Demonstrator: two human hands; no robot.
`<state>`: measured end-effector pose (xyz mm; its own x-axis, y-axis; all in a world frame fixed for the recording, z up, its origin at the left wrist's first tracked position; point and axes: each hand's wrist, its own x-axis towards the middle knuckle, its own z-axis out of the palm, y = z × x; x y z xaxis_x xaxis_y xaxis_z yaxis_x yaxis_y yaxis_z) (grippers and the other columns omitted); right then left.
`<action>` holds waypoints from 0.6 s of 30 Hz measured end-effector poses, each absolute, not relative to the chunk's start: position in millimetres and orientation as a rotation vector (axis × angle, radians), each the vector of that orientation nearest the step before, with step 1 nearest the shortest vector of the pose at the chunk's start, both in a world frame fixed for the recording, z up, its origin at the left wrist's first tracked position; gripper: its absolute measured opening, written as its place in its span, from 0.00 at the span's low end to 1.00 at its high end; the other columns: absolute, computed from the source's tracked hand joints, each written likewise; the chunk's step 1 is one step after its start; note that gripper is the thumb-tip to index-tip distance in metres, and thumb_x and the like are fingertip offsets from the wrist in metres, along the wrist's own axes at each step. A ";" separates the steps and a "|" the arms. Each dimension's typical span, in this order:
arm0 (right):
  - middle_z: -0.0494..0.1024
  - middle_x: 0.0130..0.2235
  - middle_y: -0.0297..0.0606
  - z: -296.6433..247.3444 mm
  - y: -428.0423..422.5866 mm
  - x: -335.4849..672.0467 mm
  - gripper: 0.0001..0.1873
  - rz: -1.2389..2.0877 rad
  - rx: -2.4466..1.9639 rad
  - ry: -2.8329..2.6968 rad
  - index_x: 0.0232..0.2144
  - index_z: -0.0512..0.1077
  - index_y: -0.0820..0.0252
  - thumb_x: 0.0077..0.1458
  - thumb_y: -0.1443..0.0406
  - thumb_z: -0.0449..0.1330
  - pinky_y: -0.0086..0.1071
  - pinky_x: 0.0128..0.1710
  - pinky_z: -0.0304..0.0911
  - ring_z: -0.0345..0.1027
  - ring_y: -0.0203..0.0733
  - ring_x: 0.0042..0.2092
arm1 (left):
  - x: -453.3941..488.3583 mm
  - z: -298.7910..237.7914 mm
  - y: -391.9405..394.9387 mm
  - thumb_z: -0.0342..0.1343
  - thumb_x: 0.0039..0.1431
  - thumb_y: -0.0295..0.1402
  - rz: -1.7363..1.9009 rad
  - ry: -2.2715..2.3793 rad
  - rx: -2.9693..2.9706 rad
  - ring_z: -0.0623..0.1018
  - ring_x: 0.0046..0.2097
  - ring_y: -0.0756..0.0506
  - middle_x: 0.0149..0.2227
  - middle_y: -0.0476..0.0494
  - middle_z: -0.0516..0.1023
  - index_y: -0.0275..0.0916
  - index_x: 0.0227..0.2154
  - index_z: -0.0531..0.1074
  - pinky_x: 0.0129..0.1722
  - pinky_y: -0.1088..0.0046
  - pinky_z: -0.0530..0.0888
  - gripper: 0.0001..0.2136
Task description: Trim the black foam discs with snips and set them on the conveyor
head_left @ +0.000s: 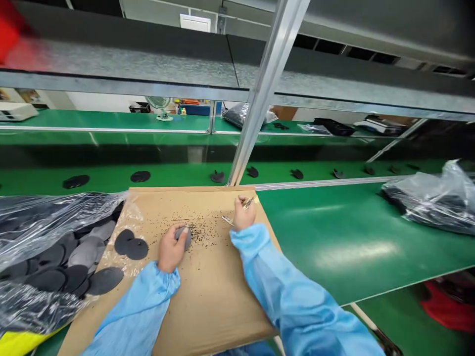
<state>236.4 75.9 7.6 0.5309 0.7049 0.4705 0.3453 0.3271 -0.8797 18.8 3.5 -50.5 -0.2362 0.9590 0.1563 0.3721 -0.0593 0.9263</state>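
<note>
My left hand point(172, 248) is closed around a dark grey round disc point(184, 238), thumb across its face. My right hand point(244, 214), near the far right corner of the cardboard sheet point(208, 301), has its fingers curled round a small shiny metal tool point(248, 201). Its exact kind is hard to make out; another metal piece point(227, 220) shows left of the hand, and I cannot tell if it is the same tool. Many tiny black bits point(200, 231) lie scattered on the cardboard between the hands. Two overlapping black discs point(136, 248) lie left of my left hand.
At left a clear plastic bag point(55, 212) spills a heap of dark discs point(87, 252). Behind the cardboard, several black parts point(217, 176) lie spaced along a green strip. A metal post point(256, 99) rises at the cardboard's back edge. Another filled bag point(438, 198) lies right.
</note>
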 end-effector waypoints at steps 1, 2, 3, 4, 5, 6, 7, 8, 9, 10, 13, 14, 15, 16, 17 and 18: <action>0.67 0.27 0.32 13.4 88.1 253.1 0.11 0.272 -1.286 -1.049 0.30 0.64 0.59 0.52 0.57 0.54 0.32 0.33 0.60 0.61 0.38 0.29 | 18.9 -50.5 2.6 0.53 0.57 0.44 1.279 1.642 1.439 0.76 0.46 0.41 0.44 0.39 0.77 0.38 0.42 0.72 0.49 0.61 0.69 0.16; 0.67 0.28 0.33 18.5 99.2 267.6 0.10 0.246 -1.296 -1.059 0.30 0.64 0.59 0.52 0.58 0.54 0.33 0.35 0.60 0.62 0.39 0.31 | 19.2 -50.6 2.1 0.53 0.58 0.45 1.267 1.649 1.441 0.76 0.46 0.41 0.44 0.39 0.77 0.38 0.42 0.72 0.49 0.62 0.69 0.17; 0.68 0.29 0.34 22.7 108.8 278.7 0.08 0.203 -1.313 -1.110 0.31 0.64 0.59 0.51 0.59 0.55 0.34 0.37 0.61 0.62 0.40 0.32 | 19.6 -50.7 1.9 0.53 0.58 0.45 1.255 1.654 1.440 0.76 0.45 0.41 0.43 0.39 0.77 0.39 0.42 0.72 0.48 0.62 0.69 0.17; 0.70 0.31 0.36 25.9 116.8 285.6 0.08 0.119 -1.342 -1.269 0.32 0.66 0.59 0.52 0.61 0.54 0.36 0.38 0.61 0.64 0.41 0.34 | 20.0 -50.7 1.9 0.53 0.58 0.46 1.244 1.656 1.439 0.76 0.45 0.41 0.43 0.39 0.78 0.39 0.42 0.72 0.47 0.62 0.70 0.17; 0.71 0.33 0.39 27.9 123.3 287.7 0.07 0.059 -1.361 -1.464 0.33 0.67 0.59 0.53 0.62 0.54 0.37 0.40 0.61 0.65 0.43 0.36 | 20.4 -50.7 2.0 0.53 0.58 0.46 1.236 1.657 1.438 0.76 0.45 0.41 0.43 0.40 0.78 0.39 0.42 0.72 0.47 0.63 0.70 0.17; 0.72 0.35 0.41 29.1 128.7 285.1 0.07 0.011 -1.374 -1.688 0.34 0.68 0.59 0.53 0.63 0.53 0.38 0.42 0.62 0.66 0.45 0.38 | 20.8 -50.6 2.1 0.52 0.58 0.46 1.229 1.658 1.438 0.76 0.45 0.41 0.43 0.40 0.78 0.39 0.42 0.72 0.47 0.63 0.70 0.17; 0.72 0.37 0.43 29.5 133.7 278.2 0.08 -0.021 -1.384 -1.910 0.36 0.69 0.59 0.54 0.65 0.53 0.38 0.44 0.62 0.66 0.46 0.41 | 21.1 -50.4 2.0 0.52 0.58 0.46 1.224 1.660 1.438 0.76 0.45 0.41 0.42 0.40 0.78 0.40 0.42 0.72 0.47 0.63 0.70 0.16; 0.72 0.40 0.44 29.6 138.9 267.9 0.09 -0.030 -1.401 -2.098 0.38 0.70 0.60 0.54 0.65 0.54 0.39 0.45 0.62 0.66 0.47 0.43 | 21.3 -49.9 1.8 0.52 0.58 0.46 1.221 1.664 1.438 0.77 0.45 0.41 0.42 0.40 0.78 0.40 0.42 0.72 0.46 0.63 0.71 0.16; 0.71 0.43 0.45 29.5 145.2 255.2 0.11 -0.026 -1.435 -2.242 0.40 0.71 0.59 0.54 0.64 0.55 0.40 0.46 0.62 0.66 0.48 0.44 | 21.5 -49.3 1.3 0.52 0.58 0.46 1.220 1.670 1.438 0.77 0.44 0.41 0.42 0.40 0.78 0.40 0.42 0.72 0.46 0.63 0.71 0.16; 0.69 0.47 0.46 29.7 153.0 241.1 0.14 -0.028 -1.507 -2.324 0.43 0.71 0.58 0.54 0.63 0.56 0.41 0.46 0.62 0.66 0.50 0.45 | 21.6 -48.6 0.8 0.52 0.58 0.46 1.221 1.674 1.440 0.77 0.44 0.41 0.42 0.40 0.78 0.40 0.42 0.72 0.46 0.64 0.71 0.16; 0.62 0.56 0.49 32.2 185.8 201.7 0.20 0.049 -1.835 -2.381 0.50 0.68 0.56 0.57 0.56 0.55 0.46 0.47 0.62 0.67 0.52 0.47 | 22.2 -46.4 -0.8 0.53 0.58 0.45 1.234 1.659 1.451 0.77 0.44 0.41 0.42 0.40 0.79 0.39 0.42 0.72 0.45 0.65 0.72 0.16; 0.63 0.55 0.50 33.7 198.6 191.6 0.20 0.085 -1.900 -2.379 0.49 0.69 0.58 0.58 0.56 0.56 0.48 0.47 0.62 0.68 0.52 0.47 | 22.5 -45.9 -1.1 0.53 0.58 0.45 1.236 1.649 1.453 0.77 0.44 0.41 0.42 0.40 0.79 0.39 0.42 0.72 0.45 0.65 0.72 0.16; 0.65 0.52 0.49 35.1 211.2 183.7 0.18 0.113 -1.931 -2.387 0.48 0.70 0.59 0.58 0.58 0.57 0.49 0.48 0.61 0.68 0.52 0.47 | 22.7 -45.6 -1.1 0.52 0.58 0.45 1.235 1.638 1.455 0.77 0.44 0.41 0.42 0.40 0.79 0.39 0.42 0.72 0.45 0.65 0.72 0.16; 0.69 0.49 0.48 36.4 222.7 177.8 0.14 0.138 -1.941 -2.404 0.45 0.72 0.60 0.58 0.60 0.58 0.50 0.49 0.59 0.68 0.52 0.47 | 22.9 -45.5 -0.9 0.52 0.59 0.45 1.231 1.627 1.457 0.77 0.45 0.41 0.42 0.40 0.79 0.39 0.42 0.72 0.45 0.65 0.73 0.16; 0.71 0.46 0.46 37.4 232.7 173.8 0.12 0.152 -1.940 -2.419 0.42 0.73 0.61 0.57 0.62 0.60 0.51 0.50 0.58 0.68 0.51 0.47 | 23.1 -45.5 -0.6 0.52 0.59 0.45 1.223 1.621 1.462 0.77 0.45 0.41 0.42 0.40 0.78 0.39 0.42 0.72 0.45 0.65 0.73 0.16; 0.73 0.44 0.44 38.0 240.5 171.5 0.10 0.161 -1.937 -2.426 0.40 0.73 0.61 0.57 0.62 0.61 0.51 0.51 0.58 0.67 0.50 0.47 | 23.2 -45.7 -0.3 0.52 0.59 0.45 1.214 1.616 1.470 0.77 0.45 0.41 0.43 0.40 0.78 0.39 0.43 0.72 0.46 0.64 0.72 0.16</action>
